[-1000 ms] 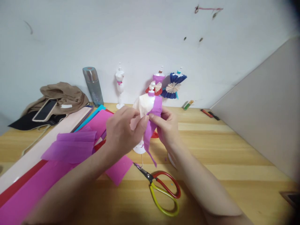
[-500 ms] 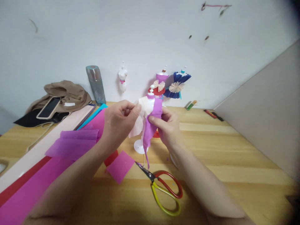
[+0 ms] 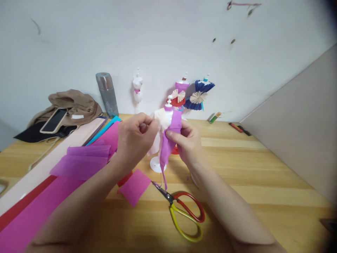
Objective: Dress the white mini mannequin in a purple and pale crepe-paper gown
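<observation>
A small white dress-form mannequin [image 3: 168,109] stands upright on a round base [image 3: 156,164] between my hands. Purple crepe paper [image 3: 170,142] drapes over its right side and hangs down in a narrow tail. My right hand [image 3: 188,142] pinches this purple paper at the waist, thumb in front and fingers behind. On the other side, pale cream paper [image 3: 161,117] covers the mannequin's chest and hangs lower down. My left hand [image 3: 138,135] is closed with thumb and forefinger together at the edge of that cream paper. Below lie scissors [image 3: 171,199] with red and yellow handles.
Pink paper square [image 3: 135,186] lies left of the scissors. Paper sheets [image 3: 86,158] cover the left side. A phone [image 3: 54,121], brown cloth [image 3: 76,102] and flask [image 3: 107,95] stand behind. Along the wall are a bare mannequin [image 3: 137,86] and dressed ones [image 3: 200,95].
The cream paper's upper edge has drawn in closer to the mannequin, and my left fingers have shifted slightly. My right hand keeps its pinch on the purple paper.
</observation>
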{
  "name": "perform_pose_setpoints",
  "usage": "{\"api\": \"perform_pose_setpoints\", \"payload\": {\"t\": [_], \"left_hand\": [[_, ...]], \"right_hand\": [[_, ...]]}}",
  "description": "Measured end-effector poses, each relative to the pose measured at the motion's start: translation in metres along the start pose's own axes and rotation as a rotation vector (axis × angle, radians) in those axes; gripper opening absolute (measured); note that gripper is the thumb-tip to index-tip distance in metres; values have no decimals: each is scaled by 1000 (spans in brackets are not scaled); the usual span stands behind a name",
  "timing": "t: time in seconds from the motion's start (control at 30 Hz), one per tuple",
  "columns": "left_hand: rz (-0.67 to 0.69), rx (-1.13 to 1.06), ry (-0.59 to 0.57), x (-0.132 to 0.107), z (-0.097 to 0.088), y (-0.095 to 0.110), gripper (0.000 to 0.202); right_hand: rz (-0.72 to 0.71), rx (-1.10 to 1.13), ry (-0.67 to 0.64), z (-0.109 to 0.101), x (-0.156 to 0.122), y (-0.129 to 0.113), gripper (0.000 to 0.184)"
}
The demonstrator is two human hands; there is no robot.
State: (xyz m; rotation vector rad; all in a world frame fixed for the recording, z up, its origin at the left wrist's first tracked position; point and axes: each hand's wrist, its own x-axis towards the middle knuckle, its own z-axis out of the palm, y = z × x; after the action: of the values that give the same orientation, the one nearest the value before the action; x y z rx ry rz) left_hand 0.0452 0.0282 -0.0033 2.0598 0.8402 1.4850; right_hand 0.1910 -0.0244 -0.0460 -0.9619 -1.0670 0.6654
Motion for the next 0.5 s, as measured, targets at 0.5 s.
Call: {"api": "perform_pose_setpoints", "payload": {"t": [0.5], "left_hand": [[120,137,22,-3,-1,4,18]], "right_hand": [[2,-11,15,0,0,0,17]]}}
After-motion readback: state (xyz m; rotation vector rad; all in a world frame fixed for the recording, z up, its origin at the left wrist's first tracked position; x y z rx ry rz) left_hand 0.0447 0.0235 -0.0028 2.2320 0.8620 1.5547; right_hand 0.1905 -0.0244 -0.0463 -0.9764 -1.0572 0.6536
